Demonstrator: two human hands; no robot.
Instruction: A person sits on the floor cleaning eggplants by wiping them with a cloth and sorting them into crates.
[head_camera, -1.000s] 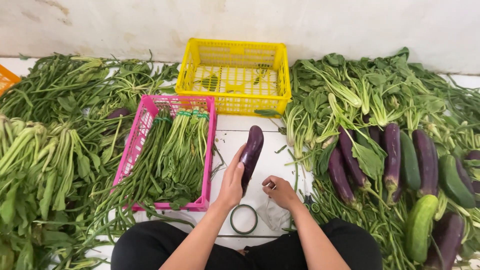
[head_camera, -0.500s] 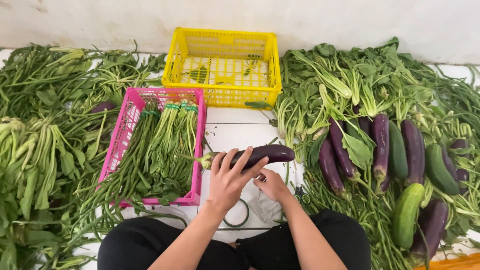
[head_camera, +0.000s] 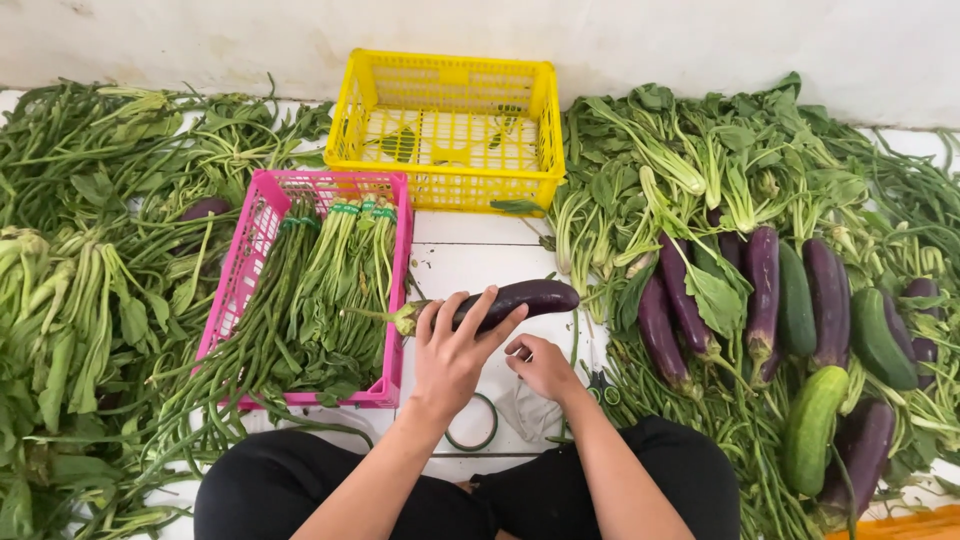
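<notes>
The left hand (head_camera: 452, 352) gripped 1 long, glossy dark-purple eggplant (head_camera: 510, 302), green stem pointing left; the right hand (head_camera: 540, 365) lay loosely curled, empty.

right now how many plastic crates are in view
2. A yellow crate stands by the wall, nearly empty. A pink crate sits nearer, left of the left hand, holding bundled green beans. An orange edge at the bottom right corner may be a third.
</notes>
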